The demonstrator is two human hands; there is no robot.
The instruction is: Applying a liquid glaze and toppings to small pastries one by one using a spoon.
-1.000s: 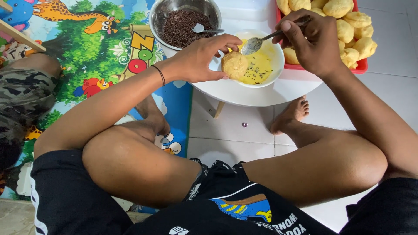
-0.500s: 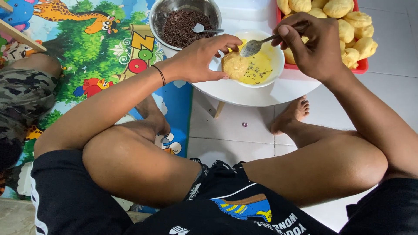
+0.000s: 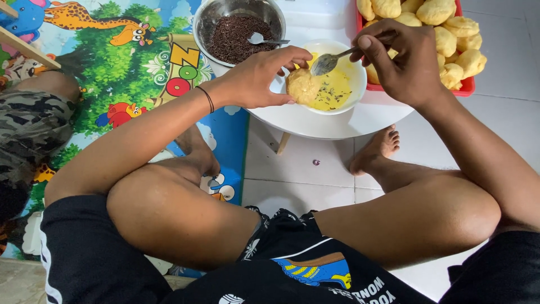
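At the far left edge of the floor, a person's leg in camouflage trousers (image 3: 25,129) is resting on the colourful animal play mat (image 3: 112,73). Further right, a steel bowl (image 3: 205,22) of dark sprinkles is sitting at the left edge of the round white table (image 3: 337,121), with a small spoon (image 3: 267,40) lying in it. The left hand (image 3: 261,79), a black band (image 3: 207,98) on its wrist, is closing its fingers around a round dough ball (image 3: 302,85) and holding it against the left rim of the white bowl (image 3: 360,84) of yellow liquid near the table's front edge. The right hand (image 3: 402,62) is pinching the handle of a metal spoon (image 3: 329,62), whose bowl is hovering just above the dough ball. At the table's right edge, a red tray (image 3: 467,87) is carrying more pale dough balls (image 3: 450,34).
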